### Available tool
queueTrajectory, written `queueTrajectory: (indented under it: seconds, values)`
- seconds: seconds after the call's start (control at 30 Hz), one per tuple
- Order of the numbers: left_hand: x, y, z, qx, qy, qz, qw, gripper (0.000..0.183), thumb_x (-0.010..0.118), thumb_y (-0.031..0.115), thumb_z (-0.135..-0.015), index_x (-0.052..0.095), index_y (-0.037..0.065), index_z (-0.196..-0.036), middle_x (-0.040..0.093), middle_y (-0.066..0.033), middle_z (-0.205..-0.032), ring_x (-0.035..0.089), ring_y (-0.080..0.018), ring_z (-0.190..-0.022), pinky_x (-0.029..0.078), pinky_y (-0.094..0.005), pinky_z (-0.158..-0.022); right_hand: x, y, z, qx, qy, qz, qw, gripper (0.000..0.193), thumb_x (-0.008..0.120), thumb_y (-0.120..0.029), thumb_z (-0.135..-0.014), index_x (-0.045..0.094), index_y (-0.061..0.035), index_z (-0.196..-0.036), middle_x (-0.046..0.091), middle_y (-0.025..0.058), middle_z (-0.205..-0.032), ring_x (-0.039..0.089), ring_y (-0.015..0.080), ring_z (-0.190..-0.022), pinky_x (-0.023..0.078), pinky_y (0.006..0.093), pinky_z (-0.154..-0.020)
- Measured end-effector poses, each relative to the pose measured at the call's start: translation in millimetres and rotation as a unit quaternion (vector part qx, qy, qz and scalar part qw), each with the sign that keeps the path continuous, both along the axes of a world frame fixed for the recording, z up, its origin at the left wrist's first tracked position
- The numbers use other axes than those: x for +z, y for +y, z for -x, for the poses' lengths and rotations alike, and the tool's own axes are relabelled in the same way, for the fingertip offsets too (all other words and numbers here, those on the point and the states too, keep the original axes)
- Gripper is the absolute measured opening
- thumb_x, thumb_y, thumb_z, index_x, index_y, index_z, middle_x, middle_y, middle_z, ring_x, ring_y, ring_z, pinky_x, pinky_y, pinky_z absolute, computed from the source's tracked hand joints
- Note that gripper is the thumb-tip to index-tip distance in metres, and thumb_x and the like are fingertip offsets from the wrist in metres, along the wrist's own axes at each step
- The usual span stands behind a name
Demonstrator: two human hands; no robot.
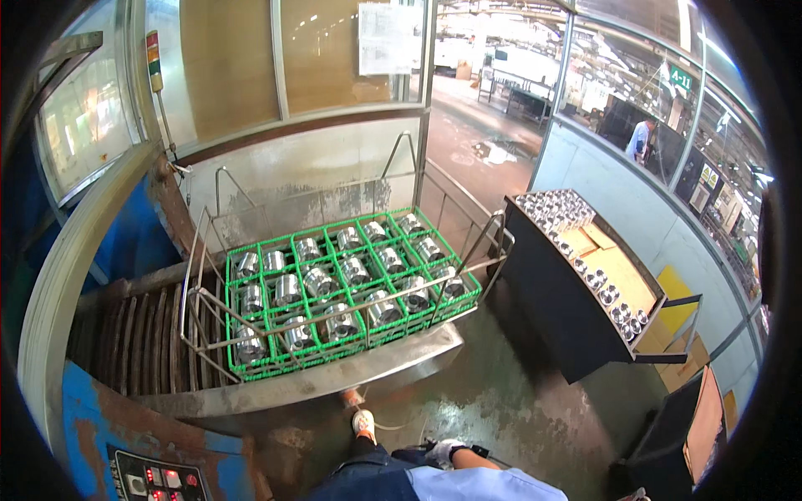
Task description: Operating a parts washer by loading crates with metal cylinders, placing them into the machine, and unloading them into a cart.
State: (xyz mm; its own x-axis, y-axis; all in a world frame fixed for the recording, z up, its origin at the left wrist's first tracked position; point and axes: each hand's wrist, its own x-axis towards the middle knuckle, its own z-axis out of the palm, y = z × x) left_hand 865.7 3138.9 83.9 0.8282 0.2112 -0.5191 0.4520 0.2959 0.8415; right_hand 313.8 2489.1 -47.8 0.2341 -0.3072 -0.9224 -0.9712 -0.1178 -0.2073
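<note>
My right hand (443,452), in a white glove with a dark band at the wrist, is low in front of my body beside my dark trousers. Its fingers are small and unclear, so I cannot make out whether it holds anything. My left hand is out of view. Ahead and to the left, a green-coated wire basket (368,332) holds several shiny metal cylinders (320,280), one to a cell. The basket sits inside a metal rail frame (194,296) at the end of a roller conveyor (154,338), apart from my hand.
On the right stands a black-sided cart (543,301) with metal parts (555,209) and brown board on top. A blue machine with a lit button panel (159,483) is at lower left. A dark bin (668,434) stands at lower right. A person (641,140) is beyond the partition.
</note>
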Motion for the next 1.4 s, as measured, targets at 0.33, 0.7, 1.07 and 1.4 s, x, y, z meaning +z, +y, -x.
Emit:
queueTrajectory:
  seconds: [0.33, 0.7, 1.07, 1.4]
  values:
    - [49, -217, 47, -0.331, -0.023, 0.014, 0.943, 0.051, 0.061, 0.062, -0.095, 0.042, 0.026, -0.064, 0.034, 0.0092, -0.055, 0.037, -0.0119, -0.046, 0.029, -0.0341, -0.049, 169, -101, -10, -0.679, -0.383, 0.214, 0.588, 0.037, 0.071, -0.022, -0.088, 0.061, -0.0092, -0.121, 0.066, 0.0043, -0.079, 0.064, 0.0198, -0.064, 0.054, 0.0348, -0.058]
    - [160, -446, -16, -0.362, -0.405, -0.232, 0.807, 0.062, 0.053, 0.041, -0.106, 0.047, -0.001, -0.150, 0.058, -0.0162, -0.143, 0.056, -0.0250, -0.130, 0.045, -0.0397, -0.109, 200, -241, -64, -0.308, -0.133, 0.459, 0.823, 0.049, 0.054, -0.047, -0.091, 0.063, -0.0124, -0.125, 0.069, 0.0219, -0.121, 0.066, 0.0352, -0.114, 0.052, 0.0399, -0.095]
    - [106, -512, -57, -0.386, -0.246, -0.054, 0.887, 0.034, 0.055, 0.015, -0.102, 0.065, 0.003, -0.133, 0.069, -0.0073, -0.104, 0.069, -0.0189, -0.083, 0.059, -0.0345, -0.072, 166, -162, -88, -0.419, -0.150, 0.421, 0.791, 0.049, 0.063, -0.053, -0.091, 0.072, -0.0103, -0.114, 0.075, 0.0146, -0.108, 0.070, 0.0346, -0.103, 0.053, 0.0398, -0.092]
    - [101, -515, -54, -0.381, -0.220, -0.020, 0.898, 0.029, 0.056, 0.010, -0.100, 0.068, 0.008, -0.127, 0.060, 0.0005, -0.083, 0.054, -0.0094, -0.063, 0.054, -0.0298, -0.049, 222, -136, -128, -0.327, -0.127, 0.363, 0.863, 0.045, 0.060, -0.048, -0.092, 0.069, -0.0109, -0.117, 0.075, 0.0164, -0.101, 0.072, 0.0313, -0.099, 0.055, 0.0373, -0.087]
